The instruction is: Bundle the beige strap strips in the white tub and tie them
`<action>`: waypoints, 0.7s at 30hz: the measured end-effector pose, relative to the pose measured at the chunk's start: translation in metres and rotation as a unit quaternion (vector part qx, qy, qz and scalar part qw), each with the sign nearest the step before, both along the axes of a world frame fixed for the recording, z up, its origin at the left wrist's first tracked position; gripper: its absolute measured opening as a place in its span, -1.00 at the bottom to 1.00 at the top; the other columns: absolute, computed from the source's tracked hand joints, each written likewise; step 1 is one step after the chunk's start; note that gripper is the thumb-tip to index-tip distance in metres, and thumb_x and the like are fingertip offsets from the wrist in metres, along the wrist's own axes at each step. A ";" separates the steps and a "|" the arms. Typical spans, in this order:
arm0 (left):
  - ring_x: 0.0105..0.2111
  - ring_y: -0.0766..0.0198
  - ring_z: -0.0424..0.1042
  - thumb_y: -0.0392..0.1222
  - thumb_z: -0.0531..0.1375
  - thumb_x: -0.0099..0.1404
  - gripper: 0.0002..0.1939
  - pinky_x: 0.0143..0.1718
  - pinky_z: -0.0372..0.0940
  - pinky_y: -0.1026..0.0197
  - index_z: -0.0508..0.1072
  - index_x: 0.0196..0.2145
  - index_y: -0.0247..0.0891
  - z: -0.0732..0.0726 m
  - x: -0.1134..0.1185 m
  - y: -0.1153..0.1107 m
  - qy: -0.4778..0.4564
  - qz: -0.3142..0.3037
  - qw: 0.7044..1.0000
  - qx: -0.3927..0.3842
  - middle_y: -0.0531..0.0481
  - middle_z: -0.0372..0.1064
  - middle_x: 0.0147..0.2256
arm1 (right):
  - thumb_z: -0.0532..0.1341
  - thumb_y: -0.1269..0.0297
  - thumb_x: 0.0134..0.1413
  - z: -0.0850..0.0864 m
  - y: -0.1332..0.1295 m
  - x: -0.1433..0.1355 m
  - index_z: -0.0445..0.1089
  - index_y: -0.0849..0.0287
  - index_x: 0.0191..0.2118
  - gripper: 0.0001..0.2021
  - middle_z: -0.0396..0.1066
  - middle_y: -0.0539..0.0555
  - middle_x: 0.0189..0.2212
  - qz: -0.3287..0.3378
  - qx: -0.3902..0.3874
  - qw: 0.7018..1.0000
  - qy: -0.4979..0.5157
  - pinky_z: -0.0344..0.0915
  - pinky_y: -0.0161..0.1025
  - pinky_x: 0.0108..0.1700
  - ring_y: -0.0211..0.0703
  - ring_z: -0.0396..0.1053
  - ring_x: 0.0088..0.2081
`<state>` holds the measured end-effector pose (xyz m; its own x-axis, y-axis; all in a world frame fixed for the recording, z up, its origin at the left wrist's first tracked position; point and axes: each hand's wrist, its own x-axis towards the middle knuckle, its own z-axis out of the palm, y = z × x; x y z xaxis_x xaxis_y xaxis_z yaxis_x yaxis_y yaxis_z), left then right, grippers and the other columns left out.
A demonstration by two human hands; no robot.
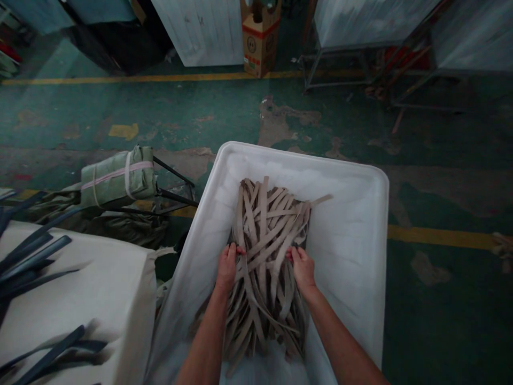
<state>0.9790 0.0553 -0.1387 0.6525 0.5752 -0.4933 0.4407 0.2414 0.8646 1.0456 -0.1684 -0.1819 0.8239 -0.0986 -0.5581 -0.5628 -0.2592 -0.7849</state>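
Observation:
A tangled pile of beige flat strips (266,235) lies inside a big white plastic tub (352,214) on the floor. My left hand (226,267) clasps the pile's left side, fingers curled over the strips. On the opposite side my right hand (302,267) grips the same pile. Both forearms reach down into the tub from the lower edge of the view. The strips' lower ends spread out between my arms.
At the left stands a white cloth-covered surface (92,299) with several dark blue strips (32,256). Behind it lies a green bundle tied with bands (118,176) on a black metal frame. A cardboard box (259,37) and metal racks (360,64) stand across the green floor.

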 end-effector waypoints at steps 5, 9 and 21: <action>-0.46 0.29 0.32 0.36 0.22 0.16 -0.46 -0.29 0.26 0.21 0.33 -0.50 -0.23 -0.001 0.026 -0.051 -0.047 -0.007 0.990 -0.135 0.04 0.34 -0.53 | -0.02 -0.29 0.08 0.015 0.018 0.000 0.42 0.18 -0.35 -0.41 0.45 0.14 -0.43 0.138 -0.012 0.990 -0.015 0.31 -0.20 -0.20 -0.06 0.41 -0.35; -0.47 0.25 0.32 0.34 0.33 0.03 -0.45 -0.28 0.26 0.15 0.46 -0.55 -0.27 -0.036 0.040 -0.081 -0.034 -0.031 0.979 -0.198 -0.04 0.40 -0.52 | -0.04 0.03 0.23 0.001 0.031 0.011 0.36 0.17 -0.42 -0.60 0.45 0.14 -0.40 0.253 -0.125 0.959 -0.037 0.22 -0.22 -0.20 -0.08 0.38 -0.32; -0.33 0.38 0.39 0.03 0.46 -0.07 -0.48 -0.16 0.29 0.28 0.50 -0.19 -0.27 -0.060 0.017 -0.064 -0.073 0.165 0.961 -0.210 0.02 0.45 -0.31 | 0.08 0.32 0.32 -0.031 0.047 0.034 0.47 0.20 -0.33 -0.75 0.46 0.04 -0.41 0.398 -0.105 0.911 0.007 0.11 -0.29 -0.28 -0.18 0.35 -0.34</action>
<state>0.9956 -0.0084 -0.1992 0.5478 0.5336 -0.6443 0.1615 0.6882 0.7073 1.0800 -0.1216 -0.2127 0.6736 0.4216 -0.6071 -0.1405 -0.7333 -0.6652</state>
